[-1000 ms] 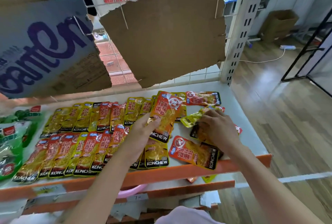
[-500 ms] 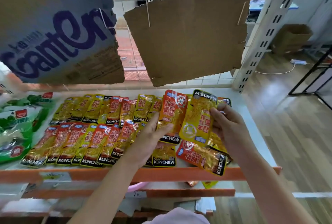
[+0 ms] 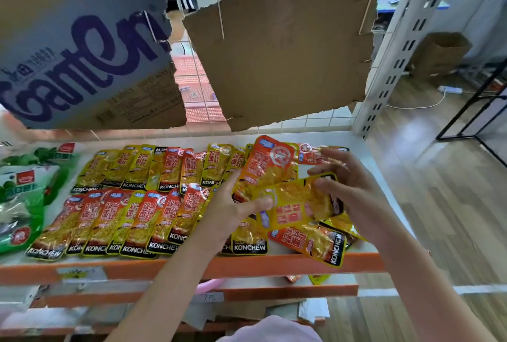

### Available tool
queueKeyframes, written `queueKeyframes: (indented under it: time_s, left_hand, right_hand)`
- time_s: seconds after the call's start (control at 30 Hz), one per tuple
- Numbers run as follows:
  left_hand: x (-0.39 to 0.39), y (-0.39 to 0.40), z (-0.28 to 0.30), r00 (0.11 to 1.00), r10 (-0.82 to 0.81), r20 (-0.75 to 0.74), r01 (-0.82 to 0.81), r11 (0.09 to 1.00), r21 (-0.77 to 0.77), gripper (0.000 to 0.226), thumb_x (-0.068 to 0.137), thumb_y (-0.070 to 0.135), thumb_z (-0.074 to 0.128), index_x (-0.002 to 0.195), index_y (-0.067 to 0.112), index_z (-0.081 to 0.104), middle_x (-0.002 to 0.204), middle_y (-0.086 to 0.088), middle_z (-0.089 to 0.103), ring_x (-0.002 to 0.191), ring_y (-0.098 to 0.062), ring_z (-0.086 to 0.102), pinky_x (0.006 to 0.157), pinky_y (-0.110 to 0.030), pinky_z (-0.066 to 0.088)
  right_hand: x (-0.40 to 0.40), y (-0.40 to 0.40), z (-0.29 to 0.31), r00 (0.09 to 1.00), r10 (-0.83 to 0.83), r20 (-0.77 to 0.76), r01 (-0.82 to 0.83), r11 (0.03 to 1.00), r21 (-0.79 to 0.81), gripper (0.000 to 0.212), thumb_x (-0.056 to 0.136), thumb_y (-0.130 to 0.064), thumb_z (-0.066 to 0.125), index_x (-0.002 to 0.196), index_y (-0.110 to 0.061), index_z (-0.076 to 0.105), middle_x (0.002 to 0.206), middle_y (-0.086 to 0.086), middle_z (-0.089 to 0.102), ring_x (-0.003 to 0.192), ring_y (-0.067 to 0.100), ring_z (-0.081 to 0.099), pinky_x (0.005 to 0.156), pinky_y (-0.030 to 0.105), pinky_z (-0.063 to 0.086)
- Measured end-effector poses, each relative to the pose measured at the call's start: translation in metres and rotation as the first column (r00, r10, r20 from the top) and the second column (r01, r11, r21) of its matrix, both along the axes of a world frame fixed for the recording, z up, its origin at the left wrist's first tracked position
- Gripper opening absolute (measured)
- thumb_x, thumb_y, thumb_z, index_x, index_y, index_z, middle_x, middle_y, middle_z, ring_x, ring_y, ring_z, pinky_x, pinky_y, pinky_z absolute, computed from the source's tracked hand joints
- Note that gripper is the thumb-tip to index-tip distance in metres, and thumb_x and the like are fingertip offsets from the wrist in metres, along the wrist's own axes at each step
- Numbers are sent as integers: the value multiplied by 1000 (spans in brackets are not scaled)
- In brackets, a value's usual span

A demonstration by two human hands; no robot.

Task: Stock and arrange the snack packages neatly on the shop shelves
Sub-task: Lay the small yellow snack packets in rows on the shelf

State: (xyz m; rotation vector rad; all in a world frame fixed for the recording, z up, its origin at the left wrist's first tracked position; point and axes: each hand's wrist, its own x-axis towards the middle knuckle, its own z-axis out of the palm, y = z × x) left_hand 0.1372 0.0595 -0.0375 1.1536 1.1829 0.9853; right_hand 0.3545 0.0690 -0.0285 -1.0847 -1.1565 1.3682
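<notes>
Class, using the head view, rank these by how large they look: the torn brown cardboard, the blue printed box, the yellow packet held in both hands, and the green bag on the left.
1. Brown cardboard and blue box: alike, unranked.
2. Green bag, partly cut off.
3. Yellow packet.

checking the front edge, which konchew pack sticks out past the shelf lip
The orange foil KONCHEW pack lying slanted at the front right, below the right hand. Its black label corner overhangs the orange shelf lip; the rowed packs stay behind it.
</notes>
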Motion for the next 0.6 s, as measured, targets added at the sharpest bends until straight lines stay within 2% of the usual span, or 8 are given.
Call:
queueKeyframes:
  time_s: [0.07, 0.17, 0.3, 0.4, 0.43, 0.5, 0.53, 0.6]
  left_hand:
    - [0, 4, -3, 990, 101, 101, -98, 995, -29, 73, 54, 23, 84, 119, 41, 56, 107, 7, 69, 101, -15, 65, 79, -28, 52]
    - [3, 6, -6, 971, 179, 159, -163, 981, -107, 95, 57, 29, 85, 139, 27, 39, 129, -3, 58, 115, -23, 58, 96, -47, 47]
    - [5, 9, -14, 953, 285, 104, -266, 949, -168, 56, 89, 34, 58, 140, 31, 35, 148, 3, 37, 123, -14, 46, 93, -41, 45]
    - [0, 10, -21, 967, 247, -60, -253, 952, -169, 54, 96, 27, 48, 145, 26, 27, 149, 5, 30, 135, -16, 32, 107, -34, 29]
    - [-1, 7, -22, 975, 192, -115, -207, 967, -146, 49, 96, 25, 48, 141, 29, 32, 142, 8, 37, 131, -11, 37, 101, -23, 31]
    - [0, 0, -26, 972, 66, -226, -98, 986, -135, 32, 95, 22, 51, 118, 42, 42, 119, 15, 50, 102, 10, 51, 77, -3, 38]
    - [2, -3, -27, 952, 9, -305, -50, 991, -128, 30, 94, 21, 54, 111, 41, 41, 113, 15, 51, 91, 14, 52, 69, -3, 39]
    - [4, -8, -33, 857, -69, -511, 30, 996, -84, 47, 90, 24, 59, 128, 31, 33, 126, 6, 51, 100, 0, 53, 80, -15, 41]
  right_hand:
    - [2, -4, -6, 983, 176, 47, -174, 984, -41, 50, 74, 2, 68, 113, -28, 60, 84, 3, 66, 83, 18, 62, 73, 25, 51]
    - [-6, -10, -16, 941, 293, 171, -282, 955, -88, 35, 75, -17, 72, 108, -29, 66, 75, 0, 64, 78, 15, 64, 75, 26, 48]
    - [-12, -14, -26, 962, 242, 123, -237, 970, -53, 33, 81, -13, 69, 108, -32, 66, 68, -6, 60, 70, 12, 62, 66, 20, 50]
    - [-6, -15, -29, 994, 76, 81, -73, 996, -42, 33, 78, -18, 71, 104, -37, 63, 72, -9, 62, 70, 12, 65, 64, 21, 51]
    - [-5, -16, -31, 993, 39, 108, -33, 998, -52, 32, 79, -17, 71, 102, -38, 62, 78, -7, 65, 73, 14, 67, 66, 25, 53]
    - [-6, -20, -36, 979, 2, 203, 13, 997, -75, 33, 82, -11, 69, 100, -38, 58, 92, 0, 66, 79, 15, 68, 69, 30, 55]
    - [-8, -22, -37, 960, 8, 280, 14, 997, -76, 33, 83, -11, 67, 101, -36, 56, 93, 0, 66, 80, 12, 68, 69, 29, 55]
    - [-11, -26, -42, 819, 56, 571, -58, 998, -16, 31, 85, -16, 65, 107, -32, 50, 91, -4, 64, 80, 10, 64, 68, 22, 50]
